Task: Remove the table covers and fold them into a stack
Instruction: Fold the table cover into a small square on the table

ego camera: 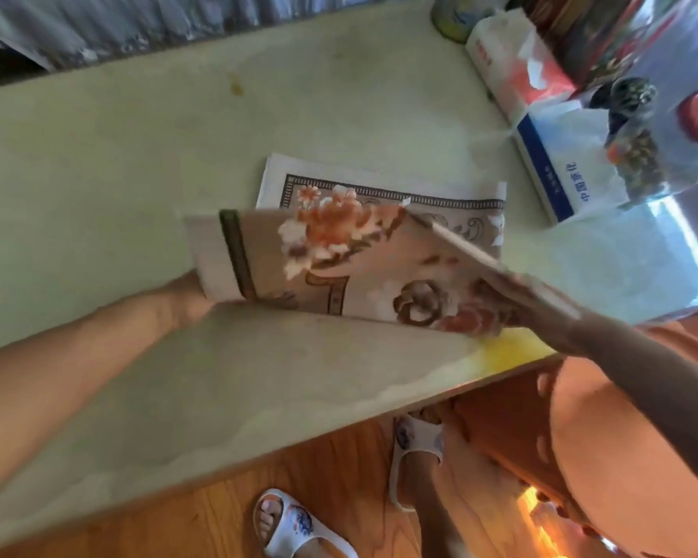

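A folded floral table cover (339,259), beige with orange flowers and a dark border, is lifted a little above the pale green table (138,175). My left hand (190,296) grips its left white edge from underneath. My right hand (512,304) holds its right end, fingers partly hidden by the cloth. Beneath and beyond it lies another folded cover (379,187) with the same pattern, flat on the table.
Tissue boxes (512,70), a blue-and-white box (557,175) and plastic-wrapped goods (641,147) crowd the table's far right. A grey cloth (138,22) hangs beyond the far edge. My feet in white slippers (291,525) stand on the wooden floor below the near edge.
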A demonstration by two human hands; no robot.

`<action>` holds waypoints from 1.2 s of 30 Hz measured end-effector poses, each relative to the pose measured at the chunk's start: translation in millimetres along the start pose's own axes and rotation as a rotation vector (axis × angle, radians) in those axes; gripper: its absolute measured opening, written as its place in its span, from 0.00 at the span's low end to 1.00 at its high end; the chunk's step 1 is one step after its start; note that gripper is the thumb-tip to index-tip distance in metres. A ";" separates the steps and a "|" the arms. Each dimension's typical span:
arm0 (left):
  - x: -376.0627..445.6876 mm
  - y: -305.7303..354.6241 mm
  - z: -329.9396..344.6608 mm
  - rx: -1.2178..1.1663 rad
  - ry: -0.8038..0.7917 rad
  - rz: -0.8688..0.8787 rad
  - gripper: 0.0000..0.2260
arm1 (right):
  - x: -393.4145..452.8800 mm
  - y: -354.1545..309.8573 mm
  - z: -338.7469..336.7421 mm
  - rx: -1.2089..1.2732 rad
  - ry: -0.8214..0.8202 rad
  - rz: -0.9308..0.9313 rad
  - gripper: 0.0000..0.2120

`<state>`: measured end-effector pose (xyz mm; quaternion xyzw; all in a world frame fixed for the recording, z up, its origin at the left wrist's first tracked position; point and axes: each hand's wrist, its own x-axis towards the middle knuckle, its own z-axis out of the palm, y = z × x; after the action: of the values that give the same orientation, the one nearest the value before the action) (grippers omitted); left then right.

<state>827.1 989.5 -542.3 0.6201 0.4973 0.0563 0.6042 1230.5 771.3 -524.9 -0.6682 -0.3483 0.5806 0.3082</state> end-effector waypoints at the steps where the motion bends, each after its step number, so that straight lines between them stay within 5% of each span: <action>1: 4.1 4.5 -1.8 -0.138 0.069 -0.089 0.14 | 7.5 -4.2 2.4 0.020 0.064 0.090 0.15; 3: 13.9 11.6 -1.5 -0.292 0.077 -0.254 0.34 | 19.1 -9.3 9.3 0.024 0.182 0.265 0.15; 5: 19.6 18.9 11.0 -0.198 0.185 -0.280 0.39 | 24.3 -12.2 18.7 0.085 0.281 0.338 0.18; 8: 13.5 28.0 35.6 0.350 0.405 -0.203 0.21 | 24.8 -9.5 36.7 0.147 0.520 0.330 0.14; 11: -5.0 26.6 53.3 0.480 0.486 -0.264 0.13 | 10.8 -1.7 57.0 -0.051 0.700 0.298 0.14; 18: -107.7 -24.0 82.3 0.338 0.531 -0.450 0.16 | -21.3 -2.7 83.9 -0.519 0.679 0.293 0.15; 31: -98.3 -25.1 92.0 0.455 0.612 -0.469 0.10 | 24.3 -17.8 64.2 -0.724 0.617 0.265 0.19; 33: -103.9 -17.8 96.1 0.577 0.700 -0.382 0.08 | 24.8 -15.0 65.6 -0.750 0.622 0.251 0.19; 36: -93.8 6.7 118.4 0.910 0.612 0.105 0.22 | 24.7 -15.7 66.3 -0.778 0.625 0.243 0.18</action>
<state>863.4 844.7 -518.4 0.7979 0.5929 0.0434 0.0993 1165.1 801.0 -534.9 -0.9108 -0.3497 0.2120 0.0564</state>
